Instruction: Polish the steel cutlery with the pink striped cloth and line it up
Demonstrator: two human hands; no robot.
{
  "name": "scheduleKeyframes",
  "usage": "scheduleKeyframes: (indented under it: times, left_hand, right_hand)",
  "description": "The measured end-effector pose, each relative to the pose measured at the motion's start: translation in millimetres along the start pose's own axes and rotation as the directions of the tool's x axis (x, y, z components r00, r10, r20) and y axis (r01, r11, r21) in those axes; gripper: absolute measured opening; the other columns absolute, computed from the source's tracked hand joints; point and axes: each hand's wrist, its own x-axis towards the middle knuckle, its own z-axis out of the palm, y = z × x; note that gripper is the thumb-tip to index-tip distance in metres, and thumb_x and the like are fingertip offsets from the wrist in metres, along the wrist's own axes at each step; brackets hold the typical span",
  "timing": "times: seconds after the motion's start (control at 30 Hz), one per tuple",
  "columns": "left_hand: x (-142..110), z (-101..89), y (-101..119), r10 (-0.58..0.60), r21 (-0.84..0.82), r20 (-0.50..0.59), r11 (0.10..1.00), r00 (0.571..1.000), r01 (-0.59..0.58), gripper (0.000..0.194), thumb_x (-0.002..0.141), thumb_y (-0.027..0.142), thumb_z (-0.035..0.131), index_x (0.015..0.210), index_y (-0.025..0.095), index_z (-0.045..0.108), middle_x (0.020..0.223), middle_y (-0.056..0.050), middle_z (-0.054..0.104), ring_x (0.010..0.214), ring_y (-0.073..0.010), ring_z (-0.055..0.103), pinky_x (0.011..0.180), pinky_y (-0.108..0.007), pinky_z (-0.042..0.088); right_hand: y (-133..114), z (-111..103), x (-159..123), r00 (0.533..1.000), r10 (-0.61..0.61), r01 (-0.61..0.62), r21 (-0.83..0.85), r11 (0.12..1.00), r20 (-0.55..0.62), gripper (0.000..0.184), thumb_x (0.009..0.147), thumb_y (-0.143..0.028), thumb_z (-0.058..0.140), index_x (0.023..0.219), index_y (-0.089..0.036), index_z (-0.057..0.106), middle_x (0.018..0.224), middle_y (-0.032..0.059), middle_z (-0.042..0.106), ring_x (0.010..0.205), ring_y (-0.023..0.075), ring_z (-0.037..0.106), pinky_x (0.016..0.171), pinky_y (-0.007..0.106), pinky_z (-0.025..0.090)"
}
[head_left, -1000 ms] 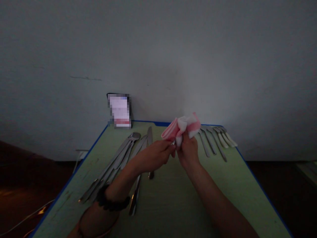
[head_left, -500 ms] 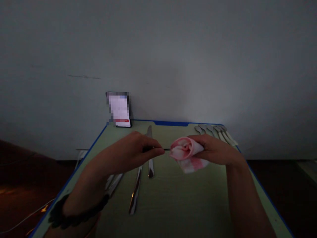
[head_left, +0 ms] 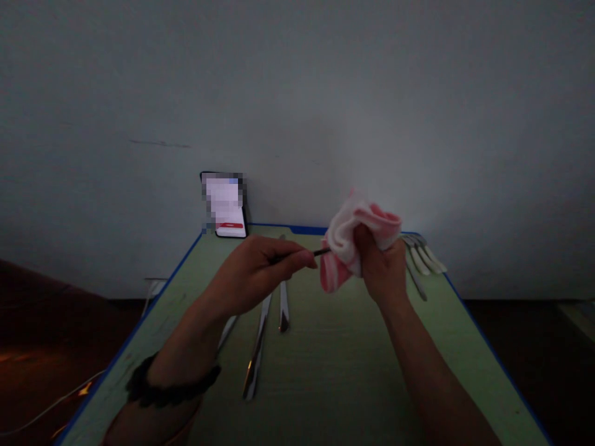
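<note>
My left hand (head_left: 260, 272) is pinched round the thin handle of a piece of cutlery (head_left: 321, 251). Its other end runs into a pink-and-white cloth (head_left: 344, 229), so its kind is hidden. Bunched above the table, the cloth is gripped by my right hand (head_left: 383, 266), with the thumb pressed on its near side. Beneath my left hand, a table knife (head_left: 256, 356) and a shorter-looking knife (head_left: 284, 310) lie on the table. Another metal piece (head_left: 227, 334) is partly covered by my left forearm.
Several pieces of cutlery with white handles (head_left: 421, 257) lie at the back right, beside a metal handle (head_left: 416, 279). A phone (head_left: 230, 226) leans on the wall at the back left. The green table (head_left: 334, 371) has a blue edge, and a white cable (head_left: 60, 402) runs lower left.
My right hand has turned upright and lifted the cloth, which is now bunched rather than rolled toward me. My left hand has risen slightly with the cutlery handle.
</note>
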Motion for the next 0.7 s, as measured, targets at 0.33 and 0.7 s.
scheduleKeyframes:
  times: [0.33,0.7]
  left_hand:
    - [6,27.4,1,-0.011,0.196,-0.026,0.981,1.0,0.016,0.039,0.088,0.038,0.041,0.061,0.014,0.054,0.052,0.006,0.034,0.049,-0.007,0.033,0.048,-0.022,0.022]
    - [-4,-14.1,-8,-0.079,0.253,0.153,0.967,0.985,0.038,0.029,0.089,0.039,0.04,0.092,0.019,0.061,0.064,0.004,0.054,0.055,-0.0092,0.046,0.05,-0.019,0.032]
  right_hand:
    - [17,44,-22,0.88,0.436,-0.333,0.414,0.847,-0.185,0.046,0.078,-0.058,0.047,0.055,-0.018,0.049,0.041,-0.0056,0.04,0.04,0.0086,0.04,0.041,0.022,0.033]
    - [22,-24,16,0.849,0.152,-0.311,0.248,0.918,0.506,0.025,0.072,-0.031,0.065,0.092,-0.017,0.066,0.09,0.0034,0.068,0.08,0.0156,0.061,0.075,0.03,0.047]
